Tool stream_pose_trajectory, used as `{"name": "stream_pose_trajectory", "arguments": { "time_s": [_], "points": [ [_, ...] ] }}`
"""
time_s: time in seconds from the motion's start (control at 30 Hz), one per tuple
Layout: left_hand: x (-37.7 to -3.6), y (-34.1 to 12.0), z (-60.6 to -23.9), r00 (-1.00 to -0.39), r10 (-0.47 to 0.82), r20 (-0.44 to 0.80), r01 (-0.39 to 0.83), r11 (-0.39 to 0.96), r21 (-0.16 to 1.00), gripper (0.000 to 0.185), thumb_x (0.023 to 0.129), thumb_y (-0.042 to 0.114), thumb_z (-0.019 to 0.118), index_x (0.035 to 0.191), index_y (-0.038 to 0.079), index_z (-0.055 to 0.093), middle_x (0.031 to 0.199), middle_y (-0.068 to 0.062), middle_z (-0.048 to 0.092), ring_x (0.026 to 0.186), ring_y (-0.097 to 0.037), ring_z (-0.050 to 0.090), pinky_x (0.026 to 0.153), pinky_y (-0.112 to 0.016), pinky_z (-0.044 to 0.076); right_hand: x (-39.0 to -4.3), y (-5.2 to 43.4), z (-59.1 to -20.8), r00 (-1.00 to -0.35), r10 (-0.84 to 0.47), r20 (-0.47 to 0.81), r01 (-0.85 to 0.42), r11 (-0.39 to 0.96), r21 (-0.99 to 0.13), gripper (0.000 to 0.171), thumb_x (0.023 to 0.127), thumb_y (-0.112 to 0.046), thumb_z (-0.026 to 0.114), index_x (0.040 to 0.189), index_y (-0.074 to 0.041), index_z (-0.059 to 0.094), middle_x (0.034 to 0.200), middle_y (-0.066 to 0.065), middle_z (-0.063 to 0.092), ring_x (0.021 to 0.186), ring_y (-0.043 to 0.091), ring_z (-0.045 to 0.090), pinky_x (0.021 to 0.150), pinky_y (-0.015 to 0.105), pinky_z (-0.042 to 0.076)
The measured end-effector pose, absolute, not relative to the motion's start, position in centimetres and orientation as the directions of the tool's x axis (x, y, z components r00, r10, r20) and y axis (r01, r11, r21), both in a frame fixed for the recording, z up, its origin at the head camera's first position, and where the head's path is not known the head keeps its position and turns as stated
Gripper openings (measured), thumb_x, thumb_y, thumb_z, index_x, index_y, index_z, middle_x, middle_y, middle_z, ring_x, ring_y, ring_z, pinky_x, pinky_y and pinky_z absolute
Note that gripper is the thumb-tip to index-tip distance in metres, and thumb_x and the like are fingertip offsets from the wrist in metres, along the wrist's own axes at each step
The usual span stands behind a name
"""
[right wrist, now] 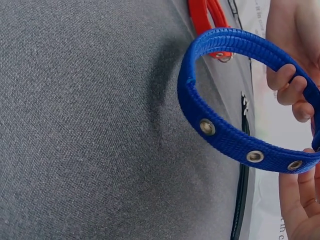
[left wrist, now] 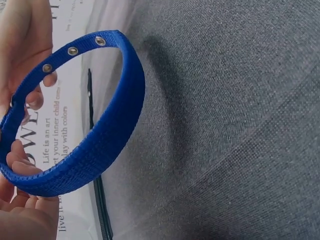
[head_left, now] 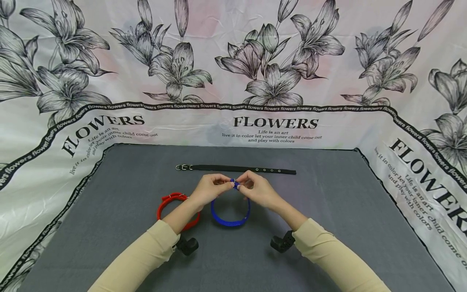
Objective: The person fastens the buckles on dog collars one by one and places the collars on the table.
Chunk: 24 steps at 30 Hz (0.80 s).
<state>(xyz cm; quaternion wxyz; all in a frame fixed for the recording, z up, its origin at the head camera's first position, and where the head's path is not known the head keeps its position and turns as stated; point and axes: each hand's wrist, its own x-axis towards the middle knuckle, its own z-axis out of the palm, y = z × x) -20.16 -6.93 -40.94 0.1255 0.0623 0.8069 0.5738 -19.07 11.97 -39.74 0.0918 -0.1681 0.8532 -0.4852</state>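
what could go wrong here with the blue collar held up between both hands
The blue collar is looped and pinched only at its top by the left hand and right hand; if either grip loosens, the strap end may slip and the loop spring open. The red collar lies right under the left forearm, so a lowered arm could drag it. The black collar lies just beyond the fingers and might get nudged.

Between the hands hangs a bright blue woven collar (head_left: 230, 219) with silver eyelets, a red collar (head_left: 171, 201) beside the left wrist, a black collar (head_left: 237, 169) beyond the fingers, all over plain grey cloth (head_left: 328, 227) bordered by white fabric (head_left: 328, 61) printed with black-outlined lilies.
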Motion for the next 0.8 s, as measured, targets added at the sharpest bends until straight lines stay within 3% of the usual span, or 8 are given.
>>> {"name": "stream_pose_trajectory", "arguments": {
  "time_s": [0.17,0.37,0.57,0.63,0.8],
  "points": [
    [-20.27,-7.09,-40.99,-0.953,0.268,-0.141,-0.042,0.343,0.938,0.018,0.082,0.029,0.069,0.095,0.017,0.07,0.08,-0.002,0.059,0.068,-0.022,0.052,0.067,-0.039,0.049,-19.93,12.19,-41.13,-0.933,-0.359,-0.002,-0.184,0.484,-0.855,0.016,0.089,-0.019,0.061,0.103,-0.013,0.055,0.091,0.009,0.064,0.068,0.021,0.063,0.062,0.032,0.05],
    [-20.36,-7.05,-41.2,-0.956,0.264,-0.129,-0.042,0.313,0.949,0.021,0.086,0.032,0.065,0.099,0.016,0.069,0.094,-0.015,0.064,0.077,-0.032,0.059,0.066,-0.037,0.05,-19.98,12.23,-41.07,-0.931,-0.365,-0.007,-0.176,0.466,-0.867,0.015,0.089,-0.02,0.061,0.101,-0.013,0.055,0.093,0.016,0.064,0.068,0.022,0.063,0.063,0.031,0.049],
    [-20.27,-6.85,-41.24,-0.965,0.243,-0.098,-0.031,0.266,0.963,0.019,0.086,0.03,0.065,0.099,0.016,0.067,0.093,-0.005,0.064,0.082,-0.036,0.061,0.072,-0.045,0.051,-19.99,12.17,-41.07,-0.931,-0.364,-0.02,-0.159,0.455,-0.876,0.016,0.089,-0.02,0.061,0.103,-0.014,0.055,0.094,0.01,0.062,0.072,0.027,0.063,0.065,0.034,0.051],
    [-20.21,-6.85,-41.17,-0.967,0.236,-0.1,-0.037,0.257,0.966,0.019,0.086,0.03,0.065,0.099,0.016,0.067,0.092,-0.004,0.063,0.084,-0.037,0.061,0.073,-0.045,0.052,-20.02,12.17,-41.11,-0.93,-0.367,-0.024,-0.156,0.452,-0.878,0.017,0.089,-0.021,0.061,0.104,-0.014,0.055,0.095,0.006,0.062,0.072,0.026,0.063,0.066,0.035,0.052],
    [-20.27,-6.95,-41.13,-0.972,0.204,-0.114,-0.071,0.206,0.976,0.021,0.088,0.032,0.063,0.101,0.015,0.064,0.095,-0.011,0.062,0.079,-0.03,0.062,0.069,-0.038,0.053,-20.08,12.27,-41.23,-0.921,-0.387,-0.033,-0.15,0.431,-0.89,0.019,0.09,-0.021,0.06,0.106,-0.012,0.054,0.097,0.014,0.061,0.072,0.026,0.063,0.067,0.042,0.051]
  ]
}}
